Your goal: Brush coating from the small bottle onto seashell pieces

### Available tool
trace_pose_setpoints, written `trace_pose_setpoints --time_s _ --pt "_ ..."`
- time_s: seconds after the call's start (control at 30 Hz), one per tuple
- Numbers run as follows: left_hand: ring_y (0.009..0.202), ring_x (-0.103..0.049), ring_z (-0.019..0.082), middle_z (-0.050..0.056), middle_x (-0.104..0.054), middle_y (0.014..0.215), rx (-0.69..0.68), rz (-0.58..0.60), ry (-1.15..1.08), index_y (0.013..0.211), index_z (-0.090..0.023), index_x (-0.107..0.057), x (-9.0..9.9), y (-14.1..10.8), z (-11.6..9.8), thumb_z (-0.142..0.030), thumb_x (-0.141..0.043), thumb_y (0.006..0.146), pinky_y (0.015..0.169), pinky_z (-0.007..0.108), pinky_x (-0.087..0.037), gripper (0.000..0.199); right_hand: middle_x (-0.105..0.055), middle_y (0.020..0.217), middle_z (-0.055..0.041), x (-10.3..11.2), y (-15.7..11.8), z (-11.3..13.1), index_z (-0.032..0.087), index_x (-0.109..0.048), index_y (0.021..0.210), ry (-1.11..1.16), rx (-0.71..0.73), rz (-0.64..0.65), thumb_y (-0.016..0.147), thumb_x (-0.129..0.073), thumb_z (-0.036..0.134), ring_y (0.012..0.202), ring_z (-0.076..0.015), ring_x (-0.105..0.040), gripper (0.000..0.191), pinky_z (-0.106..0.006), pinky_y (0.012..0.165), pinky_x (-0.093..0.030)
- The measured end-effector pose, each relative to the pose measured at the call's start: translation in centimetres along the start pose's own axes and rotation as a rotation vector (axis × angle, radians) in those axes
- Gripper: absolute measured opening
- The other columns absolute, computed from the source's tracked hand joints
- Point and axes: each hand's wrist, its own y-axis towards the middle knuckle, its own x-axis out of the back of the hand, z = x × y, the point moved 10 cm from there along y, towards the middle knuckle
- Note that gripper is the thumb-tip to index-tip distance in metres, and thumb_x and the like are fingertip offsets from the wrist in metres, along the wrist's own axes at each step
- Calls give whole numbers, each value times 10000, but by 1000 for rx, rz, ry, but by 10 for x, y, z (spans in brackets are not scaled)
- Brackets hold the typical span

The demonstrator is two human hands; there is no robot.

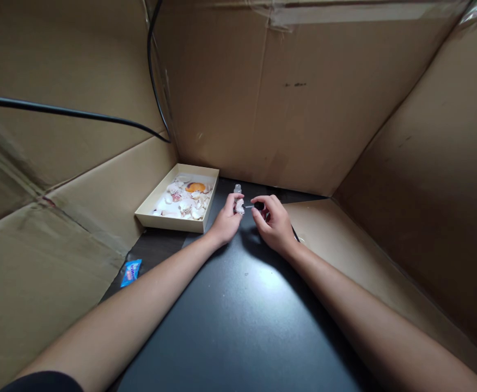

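Note:
My left hand (225,222) is closed, its thumb and fingers pinching a small whitish, bumpy shell (239,206). A small clear bottle (237,188) with an uncapped neck shows just above that hand's fingers; whether the hand also grips it or it stands behind, I cannot tell. In the fingertips of my right hand (274,222) is a black-capped applicator brush (258,206). Its thin pale stem points left, with the tip very close to the shell; contact is too small to make out.
A cream tray (173,222) of assorted shells, one of them orange (195,187), sits at the back left. A blue wrapped packet (131,273) lies near the left forearm. Cardboard walls (230,98) surround the dark table (222,326). A black cable (71,111) hangs at left.

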Motion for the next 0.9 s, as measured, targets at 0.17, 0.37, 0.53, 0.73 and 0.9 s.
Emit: trace_pose_setpoints --time_s 0.17,0.37,0.53,0.73,0.9 --pt "759 -520 109 36 -578 1017 2 -7 8 1132 -224 -485 1 0 -1 -105 -530 767 739 263 -484 387 -535 853 -19 -1 0 3 217 -601 1007 4 12 19 862 -542 242 653 -127 -517 158 -269 631 -436" --pt "758 -523 112 39 -582 998 11 -4 -7 1142 -218 -484 0 -1 -1 -118 -530 777 745 266 -487 381 -542 855 -18 -2 0 5 219 -599 1000 5 19 31 863 -539 244 652 -126 -517 152 -269 633 -438" --pt "785 -533 117 41 -583 1037 4 -6 2 1136 -223 -488 0 -1 -2 -108 -533 773 774 283 -490 383 -549 857 -20 -2 0 5 221 -596 995 7 22 35 864 -536 254 652 -129 -518 148 -270 633 -440" --pt "796 -532 119 43 -584 1039 5 -4 4 1140 -221 -484 0 0 -1 -101 -523 778 777 284 -490 384 -536 803 -9 -1 0 3 218 -599 969 -25 4 19 850 -543 250 628 -129 -500 136 -271 625 -423" --pt "792 -534 116 45 -584 1026 8 -11 -6 1149 -213 -474 1 -1 -2 -97 -526 774 777 281 -485 396 -540 777 -5 -2 0 6 222 -598 949 -21 31 31 854 -537 262 615 -130 -482 119 -270 623 -418"
